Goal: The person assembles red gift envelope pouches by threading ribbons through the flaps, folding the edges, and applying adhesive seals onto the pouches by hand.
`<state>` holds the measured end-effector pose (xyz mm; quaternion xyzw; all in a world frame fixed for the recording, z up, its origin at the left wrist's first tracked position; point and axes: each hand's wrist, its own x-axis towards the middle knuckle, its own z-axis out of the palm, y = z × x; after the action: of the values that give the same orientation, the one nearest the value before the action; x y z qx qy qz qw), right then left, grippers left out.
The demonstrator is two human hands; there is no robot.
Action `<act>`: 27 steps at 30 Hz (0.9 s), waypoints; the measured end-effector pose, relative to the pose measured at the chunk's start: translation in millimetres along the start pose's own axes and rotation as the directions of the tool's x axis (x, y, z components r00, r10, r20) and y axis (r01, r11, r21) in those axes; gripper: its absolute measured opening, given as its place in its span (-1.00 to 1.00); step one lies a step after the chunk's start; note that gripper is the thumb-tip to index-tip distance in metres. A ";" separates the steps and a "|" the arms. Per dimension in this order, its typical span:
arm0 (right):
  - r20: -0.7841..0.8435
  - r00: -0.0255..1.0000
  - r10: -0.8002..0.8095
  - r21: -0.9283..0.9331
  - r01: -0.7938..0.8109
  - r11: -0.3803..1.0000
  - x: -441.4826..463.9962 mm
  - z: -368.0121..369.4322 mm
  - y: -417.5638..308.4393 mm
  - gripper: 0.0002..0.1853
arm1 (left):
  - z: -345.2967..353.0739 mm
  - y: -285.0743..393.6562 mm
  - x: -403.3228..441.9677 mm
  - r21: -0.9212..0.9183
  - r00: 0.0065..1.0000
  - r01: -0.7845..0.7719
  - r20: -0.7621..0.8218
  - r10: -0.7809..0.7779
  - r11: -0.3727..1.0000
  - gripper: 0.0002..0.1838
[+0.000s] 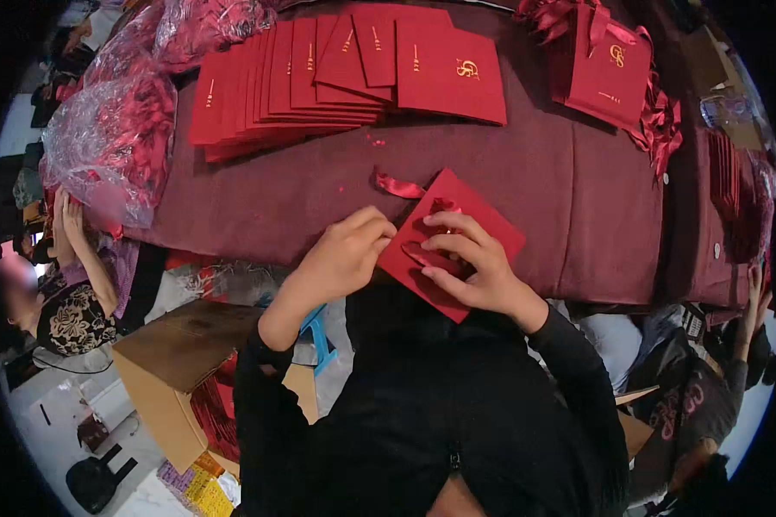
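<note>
A red gift bag (500,228) lies askew at the table's near edge, one corner pointing toward my body. My right hand (483,271) holds it from above, fingers curved and apart on its face, thumb lower down. Red ribbon (416,252) shows between those fingers and the thumb. At the bag's left edge is my left hand (341,250), closed with fingertips pinched together; what they grip is hidden. A loose ribbon end (397,185) sticks out past the bag's upper left side onto the table.
Overlapping red bags (453,77) with gold print fan across the far side of the maroon-covered table (319,198). More bags with ribbons (608,73) lie far right. Clear plastic (112,129) wraps red material at left. An open carton (172,345) stands below. Other people sit at both sides.
</note>
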<state>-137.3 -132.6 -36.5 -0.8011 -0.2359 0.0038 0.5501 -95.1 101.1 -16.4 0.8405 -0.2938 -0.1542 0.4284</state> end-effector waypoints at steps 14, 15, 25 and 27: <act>0.039 0.999 -0.034 0.112 0.029 0.993 -3.6 -10.2 6.4 -0.76 | -17.7 -5.6 -11.5 -0.341 0.955 0.182 -0.163 -0.249 0.922 -0.94; 0.003 0.995 -0.103 0.018 0.103 0.995 -2.4 -7.9 5.2 -0.75 | -20.8 -2.4 -12.2 -0.297 0.955 0.173 -0.181 -0.233 0.939 -0.93; 0.075 0.993 -0.092 -0.038 0.095 0.995 -2.7 -6.8 7.7 -0.63 | -53.8 -26.6 -20.3 0.105 0.911 0.176 -0.395 -0.122 0.979 -0.93; -0.098 0.988 0.118 -0.069 -0.125 0.990 -0.6 8.6 6.7 -0.42 | -54.5 -30.8 -22.7 0.105 0.926 0.124 -0.371 -0.077 0.987 -0.93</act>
<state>-137.7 -127.2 -46.0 -0.8332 -0.1607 -0.0090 0.5290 -73.9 163.8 -9.2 0.8938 -0.1746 0.0018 0.4131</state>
